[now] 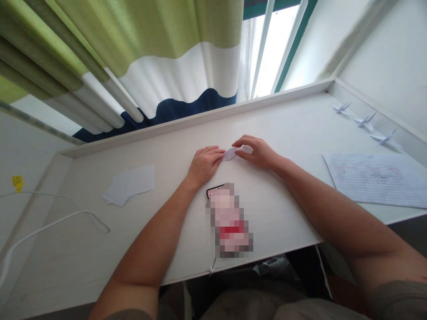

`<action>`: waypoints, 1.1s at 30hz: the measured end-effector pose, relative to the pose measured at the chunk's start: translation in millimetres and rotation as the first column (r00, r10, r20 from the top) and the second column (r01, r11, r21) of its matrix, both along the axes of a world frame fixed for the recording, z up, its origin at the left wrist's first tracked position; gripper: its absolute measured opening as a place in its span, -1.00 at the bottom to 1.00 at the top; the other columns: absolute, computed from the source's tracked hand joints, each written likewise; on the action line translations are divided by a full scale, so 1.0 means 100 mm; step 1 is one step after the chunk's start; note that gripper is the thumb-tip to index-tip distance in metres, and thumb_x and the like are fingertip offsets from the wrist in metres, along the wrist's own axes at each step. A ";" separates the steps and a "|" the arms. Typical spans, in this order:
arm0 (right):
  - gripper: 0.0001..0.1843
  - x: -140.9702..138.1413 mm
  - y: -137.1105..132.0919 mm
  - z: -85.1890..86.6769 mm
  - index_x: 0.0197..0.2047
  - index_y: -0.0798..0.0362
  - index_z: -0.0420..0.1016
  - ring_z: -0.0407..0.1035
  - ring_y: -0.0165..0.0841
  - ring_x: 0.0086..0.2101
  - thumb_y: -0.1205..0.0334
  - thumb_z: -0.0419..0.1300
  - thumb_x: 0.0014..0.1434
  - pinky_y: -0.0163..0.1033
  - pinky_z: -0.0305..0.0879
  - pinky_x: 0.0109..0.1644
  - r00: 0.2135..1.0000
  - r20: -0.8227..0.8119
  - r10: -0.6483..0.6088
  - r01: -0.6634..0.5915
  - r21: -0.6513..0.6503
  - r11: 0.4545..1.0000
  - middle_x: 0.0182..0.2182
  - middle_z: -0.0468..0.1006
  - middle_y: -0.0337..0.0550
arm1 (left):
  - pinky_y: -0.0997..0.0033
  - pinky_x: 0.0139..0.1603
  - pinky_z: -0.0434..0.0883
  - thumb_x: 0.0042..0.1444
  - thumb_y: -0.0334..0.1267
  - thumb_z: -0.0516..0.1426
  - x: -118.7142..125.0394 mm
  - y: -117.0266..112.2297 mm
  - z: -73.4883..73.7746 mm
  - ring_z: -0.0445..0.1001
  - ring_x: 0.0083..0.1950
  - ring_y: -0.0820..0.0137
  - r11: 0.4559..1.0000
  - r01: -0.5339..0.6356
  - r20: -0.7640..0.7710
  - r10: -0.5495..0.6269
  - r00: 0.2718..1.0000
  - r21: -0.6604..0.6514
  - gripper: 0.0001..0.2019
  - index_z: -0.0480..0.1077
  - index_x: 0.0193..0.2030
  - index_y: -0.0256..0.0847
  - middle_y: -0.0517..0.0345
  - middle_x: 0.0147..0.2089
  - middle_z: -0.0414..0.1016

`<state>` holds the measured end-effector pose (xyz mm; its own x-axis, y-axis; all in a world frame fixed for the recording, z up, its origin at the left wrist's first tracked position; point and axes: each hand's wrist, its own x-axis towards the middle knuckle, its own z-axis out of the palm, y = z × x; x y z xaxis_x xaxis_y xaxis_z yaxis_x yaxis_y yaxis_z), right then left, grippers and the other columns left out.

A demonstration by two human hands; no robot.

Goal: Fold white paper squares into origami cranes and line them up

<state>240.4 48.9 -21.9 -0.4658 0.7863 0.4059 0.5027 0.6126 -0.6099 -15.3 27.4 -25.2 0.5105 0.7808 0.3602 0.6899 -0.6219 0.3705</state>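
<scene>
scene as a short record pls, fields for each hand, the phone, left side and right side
left hand: fingertips at the left end of the folded white paper
right hand: thumb and fingers about its right part
phone: nearer the camera than both hands, mostly pixelated
left side: loose white sheets, white cable
right side: three folded paper figures, lined sheet with writing

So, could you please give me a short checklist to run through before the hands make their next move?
1. Left hand at the folded paper: ok, fingertips at its left end.
2. Right hand at the paper: ok, fingers over its right part.
3. Phone apart from both hands: ok.
4. Three origami cranes away from the hands: ok, far right.
5. Crease sharpness: cannot tell, too small and partly covered.
</scene>
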 end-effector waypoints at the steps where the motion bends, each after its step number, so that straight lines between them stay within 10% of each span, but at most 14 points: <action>1: -0.83 0.01 0.00 0.00 -0.06 -0.03 0.65 0.54 -0.16 -0.11 0.19 0.25 0.34 -0.02 0.45 0.06 1.000 0.009 0.022 -0.022 0.026 0.999 -0.09 0.67 -0.04 | -0.03 0.36 0.40 0.47 -0.26 0.14 0.00 0.00 0.00 0.56 0.34 0.15 1.000 -0.001 -0.001 0.001 1.000 -0.005 -0.75 0.63 0.12 -0.09 0.06 0.19 0.70; 14: -0.77 0.04 0.09 -0.03 -0.14 0.02 0.64 0.51 -0.07 -0.06 0.14 0.17 0.44 0.06 0.45 0.12 0.990 0.126 0.068 -0.077 0.069 0.995 -0.15 0.68 0.06 | -0.04 0.34 0.44 0.43 -0.31 0.18 0.00 0.03 -0.01 0.60 0.29 0.16 0.998 0.003 0.029 -0.002 1.000 -0.064 -0.78 0.66 0.07 -0.07 0.08 0.16 0.72; 33: -0.89 -0.07 0.08 -0.06 -0.31 0.01 0.65 0.49 -0.20 -0.30 0.20 0.31 0.20 -0.06 0.44 -0.14 0.979 -0.099 -0.180 0.147 -0.279 0.949 -0.32 0.68 -0.09 | 0.01 0.32 0.42 0.45 -0.30 0.12 0.01 0.00 0.02 0.57 0.30 0.17 0.998 -0.011 -0.032 0.009 0.999 -0.058 -0.68 0.60 0.22 -0.03 0.05 0.21 0.69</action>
